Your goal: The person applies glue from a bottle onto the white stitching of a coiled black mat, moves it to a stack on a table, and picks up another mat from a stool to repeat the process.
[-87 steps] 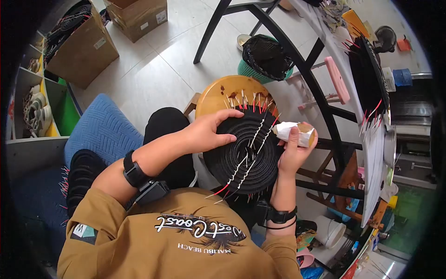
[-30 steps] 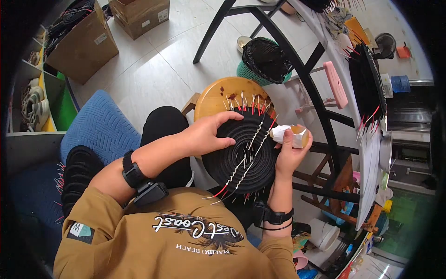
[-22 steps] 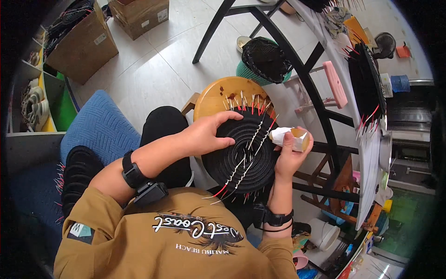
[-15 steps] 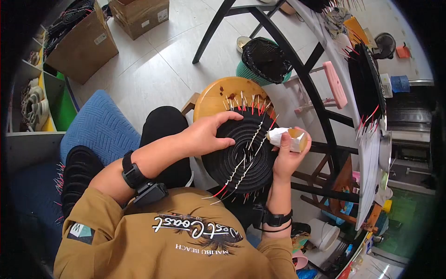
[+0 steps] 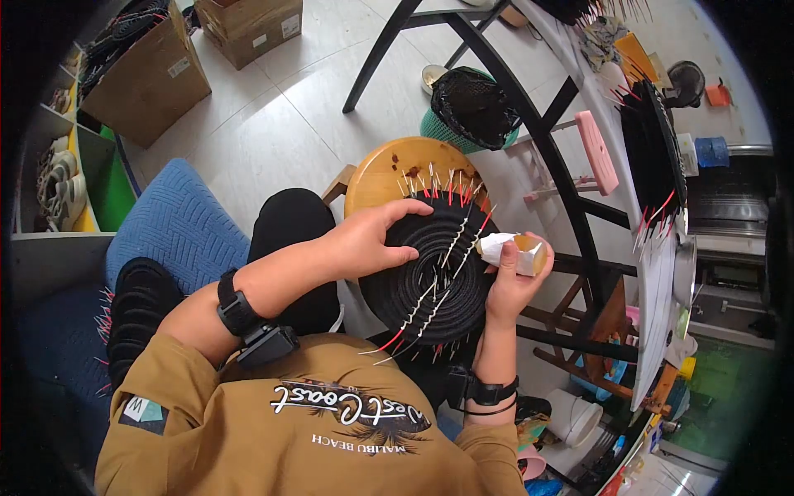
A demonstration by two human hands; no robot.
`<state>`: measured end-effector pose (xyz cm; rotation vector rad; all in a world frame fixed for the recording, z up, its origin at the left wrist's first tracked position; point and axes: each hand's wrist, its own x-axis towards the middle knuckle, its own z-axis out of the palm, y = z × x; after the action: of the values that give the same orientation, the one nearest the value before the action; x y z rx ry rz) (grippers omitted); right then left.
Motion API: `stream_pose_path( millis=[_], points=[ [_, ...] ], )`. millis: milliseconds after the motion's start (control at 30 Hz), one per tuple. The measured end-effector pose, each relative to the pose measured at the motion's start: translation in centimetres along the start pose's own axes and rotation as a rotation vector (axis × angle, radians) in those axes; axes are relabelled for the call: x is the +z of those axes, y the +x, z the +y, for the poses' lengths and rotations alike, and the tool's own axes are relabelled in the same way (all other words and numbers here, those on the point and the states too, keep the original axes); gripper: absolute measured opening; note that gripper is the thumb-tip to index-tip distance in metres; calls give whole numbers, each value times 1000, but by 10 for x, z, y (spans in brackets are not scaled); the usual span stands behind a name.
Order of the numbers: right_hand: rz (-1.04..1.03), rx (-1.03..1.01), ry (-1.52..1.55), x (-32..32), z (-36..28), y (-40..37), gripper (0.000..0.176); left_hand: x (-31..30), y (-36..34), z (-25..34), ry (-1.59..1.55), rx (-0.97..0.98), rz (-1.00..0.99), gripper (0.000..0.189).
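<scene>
The left hand (image 5: 370,237) lies at the near-left side of a flat black coil (image 5: 401,285), thumb and forefinger spread wide over its face — a spread that probably steadies it while leaving the middle uncovered. Its other fingers are hidden, so I cannot tell whether they grip the edge. The right hand (image 5: 511,289) is closed around a white-wrapped object (image 5: 523,245), thumb on top, narrow end turned toward the coil, seemingly to put the tip right by the wires; whether it touches them I cannot tell.

Two lines of twisted wires (image 5: 411,317) cross the coil's face, which is turned up, likely so that they stay in plain sight. More wire ends (image 5: 451,190) stick out past its far edge, toward the wooden stool (image 5: 380,169), which perhaps props the coil; its underside is hidden.

Beyond the stool stands a bag-lined green bin (image 5: 434,128), probably kept near for scraps. To the right is a table (image 5: 657,331) bearing more black, wired pieces (image 5: 649,157).
</scene>
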<state>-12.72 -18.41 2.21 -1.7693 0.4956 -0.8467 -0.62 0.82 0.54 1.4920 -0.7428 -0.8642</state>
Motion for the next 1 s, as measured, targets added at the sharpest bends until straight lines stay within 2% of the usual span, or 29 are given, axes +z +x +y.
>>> stream_pose_path(
  millis=[300,800,1000],
  points=[
    [-39,-64,-27,6,1,2,39,1,0,-2,26,40,17,55],
    [-14,4,18,0,-2,-2,41,-1,-2,4,43,10,16,55],
    [9,-76,-38,1,7,-2,38,0,-1,-2,2,13,3,56]
  ],
)
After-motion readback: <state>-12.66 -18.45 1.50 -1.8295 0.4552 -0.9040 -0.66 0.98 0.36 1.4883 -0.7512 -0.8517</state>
